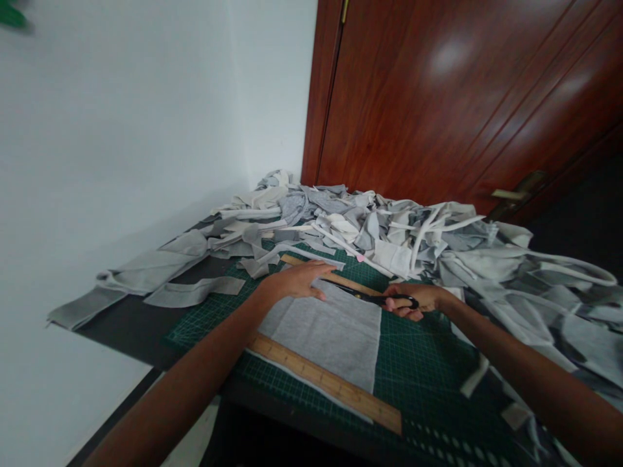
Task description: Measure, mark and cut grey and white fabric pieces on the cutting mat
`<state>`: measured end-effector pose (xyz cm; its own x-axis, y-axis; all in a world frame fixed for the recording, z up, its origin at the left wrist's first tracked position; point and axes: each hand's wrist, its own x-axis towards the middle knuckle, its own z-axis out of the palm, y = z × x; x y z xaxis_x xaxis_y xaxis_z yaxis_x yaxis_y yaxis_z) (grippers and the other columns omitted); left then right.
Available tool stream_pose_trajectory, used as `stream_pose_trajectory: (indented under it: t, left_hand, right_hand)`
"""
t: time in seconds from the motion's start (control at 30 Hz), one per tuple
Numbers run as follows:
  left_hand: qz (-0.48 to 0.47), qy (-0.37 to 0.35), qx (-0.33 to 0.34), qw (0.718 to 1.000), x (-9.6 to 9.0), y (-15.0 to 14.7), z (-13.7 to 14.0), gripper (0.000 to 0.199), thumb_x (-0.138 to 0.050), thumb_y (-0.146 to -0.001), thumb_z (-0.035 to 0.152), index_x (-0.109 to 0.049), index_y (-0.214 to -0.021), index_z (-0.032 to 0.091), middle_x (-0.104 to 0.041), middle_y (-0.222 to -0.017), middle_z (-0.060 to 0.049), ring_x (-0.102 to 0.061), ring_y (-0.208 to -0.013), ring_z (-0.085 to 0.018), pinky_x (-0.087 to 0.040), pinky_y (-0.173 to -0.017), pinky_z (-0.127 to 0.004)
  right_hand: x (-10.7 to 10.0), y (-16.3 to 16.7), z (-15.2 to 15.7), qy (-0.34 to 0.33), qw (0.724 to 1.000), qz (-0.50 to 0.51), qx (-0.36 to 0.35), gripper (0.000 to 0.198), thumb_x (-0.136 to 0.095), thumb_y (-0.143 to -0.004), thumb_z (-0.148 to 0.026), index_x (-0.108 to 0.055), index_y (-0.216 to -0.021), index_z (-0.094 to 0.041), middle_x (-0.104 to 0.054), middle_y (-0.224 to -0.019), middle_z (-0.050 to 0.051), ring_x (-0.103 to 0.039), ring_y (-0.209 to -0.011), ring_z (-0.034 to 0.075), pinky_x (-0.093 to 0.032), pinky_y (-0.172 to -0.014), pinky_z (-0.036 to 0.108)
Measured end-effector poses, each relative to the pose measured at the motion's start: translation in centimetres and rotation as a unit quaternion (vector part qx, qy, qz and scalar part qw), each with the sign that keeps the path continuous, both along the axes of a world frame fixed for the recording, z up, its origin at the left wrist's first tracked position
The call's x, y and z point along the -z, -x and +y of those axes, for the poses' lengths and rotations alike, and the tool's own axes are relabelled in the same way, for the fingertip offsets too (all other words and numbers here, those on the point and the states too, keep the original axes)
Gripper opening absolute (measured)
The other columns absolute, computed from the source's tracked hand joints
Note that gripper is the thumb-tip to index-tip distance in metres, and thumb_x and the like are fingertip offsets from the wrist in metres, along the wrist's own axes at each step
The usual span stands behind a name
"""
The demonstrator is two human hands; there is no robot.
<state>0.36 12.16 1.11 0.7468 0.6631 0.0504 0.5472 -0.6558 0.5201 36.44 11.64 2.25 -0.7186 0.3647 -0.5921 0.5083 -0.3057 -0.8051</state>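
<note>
A rectangle of light grey knit fabric (324, 334) lies flat on a green cutting mat (418, 363). My right hand (411, 299) is closed around the handles of black scissors (357, 294), whose blades point left along the fabric's far edge. On that edge, near the blade tips, my left hand (302, 279) lies with thumb and fingers apart, touching the cloth. Just beyond the scissors a wooden ruler (364, 286) shows in part. A second wooden ruler (331, 385) lies across the fabric's near edge.
Grey and white fabric scraps (341, 217) are heaped along the table's back and right side. Loose strips (195, 292) lie at the left. A white wall (146, 117) borders the left, and a brown wooden door (413, 97) stands behind.
</note>
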Motion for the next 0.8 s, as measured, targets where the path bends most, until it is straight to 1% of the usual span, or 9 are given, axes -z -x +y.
stream_pose_trajectory:
  t: [0.1,0.2,0.33,0.43,0.53,0.6,0.73,0.8]
  left_hand:
    - [-0.015,0.016,0.005,1.0,0.3,0.5,0.5,0.084,-0.081,-0.089,0.03,-0.039,-0.162,0.024,-0.043,-0.166,-0.014,-0.041,-0.153,-0.03,-0.031,-0.125,-0.042]
    - [-0.031,0.037,0.013,0.999,0.6,1.0,0.9,0.08,-0.078,-0.091,0.025,-0.04,-0.161,0.023,-0.046,-0.164,-0.015,-0.046,-0.15,-0.028,-0.032,-0.124,-0.041]
    - [-0.044,0.034,0.014,0.998,0.8,1.3,1.1,0.084,-0.081,-0.087,0.024,-0.04,-0.16,0.024,-0.048,-0.163,-0.013,-0.047,-0.149,-0.029,-0.033,-0.124,-0.041]
    - [-0.04,0.033,0.01,0.999,0.9,1.2,1.1,0.085,-0.081,-0.087,0.024,-0.039,-0.161,0.025,-0.049,-0.163,-0.013,-0.048,-0.148,-0.028,-0.034,-0.123,-0.041]
    - [-0.034,0.03,0.012,0.999,0.8,1.1,1.0,0.087,-0.081,-0.087,0.025,-0.036,-0.162,0.026,-0.047,-0.164,-0.013,-0.047,-0.149,-0.028,-0.033,-0.123,-0.042]
    - [-0.032,0.031,0.01,0.999,0.7,1.1,0.9,0.089,-0.082,-0.087,0.024,-0.035,-0.162,0.026,-0.047,-0.164,-0.013,-0.047,-0.149,-0.028,-0.034,-0.123,-0.041]
    - [-0.04,0.04,0.011,0.998,0.6,1.0,0.9,0.091,-0.083,-0.086,0.023,-0.034,-0.163,0.024,-0.049,-0.163,-0.013,-0.048,-0.148,-0.028,-0.035,-0.122,-0.041]
    - [-0.044,0.039,0.015,0.998,0.7,1.0,0.9,0.091,-0.083,-0.086,0.022,-0.034,-0.163,0.025,-0.049,-0.163,-0.013,-0.049,-0.148,-0.028,-0.035,-0.122,-0.041]
  right_hand:
    - [0.3,-0.2,0.4,-0.004,1.0,0.016,-0.014,0.056,-0.078,-0.084,-0.068,-0.052,-0.087,-0.018,-0.041,-0.054,-0.012,-0.03,-0.034,0.002,-0.032,-0.03,0.013]
    - [0.3,-0.4,0.8,0.019,0.999,0.021,-0.026,0.061,-0.073,-0.083,-0.075,-0.055,-0.09,-0.018,-0.04,-0.054,-0.012,-0.029,-0.037,0.003,-0.035,-0.032,0.016]
    - [0.1,-0.1,1.0,0.037,0.999,0.019,-0.035,0.061,-0.073,-0.083,-0.075,-0.055,-0.091,-0.018,-0.039,-0.054,-0.011,-0.03,-0.039,0.004,-0.035,-0.034,0.016]
    - [-0.1,0.6,1.0,0.027,0.999,0.024,-0.034,0.061,-0.073,-0.084,-0.075,-0.055,-0.092,-0.018,-0.039,-0.055,-0.011,-0.028,-0.039,0.003,-0.034,-0.034,0.015]
    - [-0.3,1.5,1.0,0.017,0.999,0.033,-0.038,0.059,-0.072,-0.085,-0.075,-0.055,-0.091,-0.018,-0.038,-0.055,-0.012,-0.028,-0.038,0.003,-0.034,-0.034,0.014]
    - [-0.4,2.1,1.2,0.021,0.998,0.03,-0.043,0.059,-0.072,-0.085,-0.075,-0.055,-0.09,-0.019,-0.038,-0.053,-0.012,-0.028,-0.037,0.003,-0.035,-0.034,0.014]
    - [-0.4,3.1,1.7,0.025,0.999,0.014,-0.045,0.062,-0.071,-0.083,-0.078,-0.054,-0.088,-0.019,-0.038,-0.052,-0.013,-0.029,-0.036,0.003,-0.036,-0.034,0.015]
    - [-0.3,3.3,1.8,0.018,0.999,0.017,-0.048,0.064,-0.071,-0.083,-0.079,-0.054,-0.088,-0.019,-0.037,-0.052,-0.013,-0.028,-0.036,0.003,-0.036,-0.034,0.015]
